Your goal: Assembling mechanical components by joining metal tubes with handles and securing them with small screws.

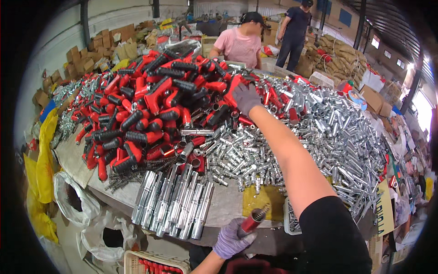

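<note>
Near the table's front edge, the gloved left hand (pixel 232 241) is clenched around a red tool part (pixel 252 221); its long axis tilts up and right, threaded metal tip far. Farther off, the gloved right hand (pixel 246 98) rests on red-and-black handles (pixel 150 98), grip unclear. A yellow sign (pixel 384 208) stands at right.

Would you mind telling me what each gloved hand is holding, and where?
Left hand grips a red tube with a spring tip by its lower end. Right hand reaches into the red handles; any hold cannot be told.
</note>
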Motion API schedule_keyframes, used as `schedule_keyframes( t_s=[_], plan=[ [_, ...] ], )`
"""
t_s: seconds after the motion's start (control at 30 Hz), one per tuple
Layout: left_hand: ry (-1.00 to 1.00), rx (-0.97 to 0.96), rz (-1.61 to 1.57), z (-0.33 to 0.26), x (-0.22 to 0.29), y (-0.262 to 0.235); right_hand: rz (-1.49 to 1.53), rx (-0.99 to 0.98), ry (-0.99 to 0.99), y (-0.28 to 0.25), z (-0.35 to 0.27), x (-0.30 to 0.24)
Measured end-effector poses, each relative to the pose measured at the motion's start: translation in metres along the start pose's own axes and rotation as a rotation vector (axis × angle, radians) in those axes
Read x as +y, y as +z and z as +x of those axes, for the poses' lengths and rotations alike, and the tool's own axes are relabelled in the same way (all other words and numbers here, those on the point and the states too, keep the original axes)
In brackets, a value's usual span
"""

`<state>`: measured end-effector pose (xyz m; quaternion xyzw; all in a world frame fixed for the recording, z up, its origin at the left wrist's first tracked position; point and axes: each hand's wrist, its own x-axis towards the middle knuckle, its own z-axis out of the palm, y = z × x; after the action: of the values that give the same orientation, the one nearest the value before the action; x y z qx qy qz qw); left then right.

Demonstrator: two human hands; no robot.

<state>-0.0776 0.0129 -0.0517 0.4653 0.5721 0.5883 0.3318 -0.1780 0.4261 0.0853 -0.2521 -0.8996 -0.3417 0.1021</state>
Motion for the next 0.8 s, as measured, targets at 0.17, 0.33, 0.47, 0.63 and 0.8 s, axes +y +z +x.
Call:
schedule_keyframes(
  t_s=[0.17, 0.33, 0.47, 0.63, 0.8],
  plan=[
    [0.158, -0.034, 0.167, 0.007, 0.005, -0.008, -0.100, -0.035, -0.128, 0.011, 0.047, -0.001],
    [0.142, -0.073, 0.137, 0.001, 0.009, -0.012, -0.185, -0.182, -0.151, -0.001, 0.063, -0.001],
    [0.005, -0.028, 0.073, 0.005, 0.019, -0.008, -0.034, -0.311, -0.018, -0.003, 0.026, 0.012],
    [0.091, 0.051, 0.123, 0.006, 0.016, -0.006, 0.707, -0.390, 0.146, -0.117, -0.086, 0.038],
    [0.001, -0.092, -0.007, 0.015, 0.025, -0.007, 0.923, -0.231, -0.057, -0.209, -0.211, 0.064]
  ],
)
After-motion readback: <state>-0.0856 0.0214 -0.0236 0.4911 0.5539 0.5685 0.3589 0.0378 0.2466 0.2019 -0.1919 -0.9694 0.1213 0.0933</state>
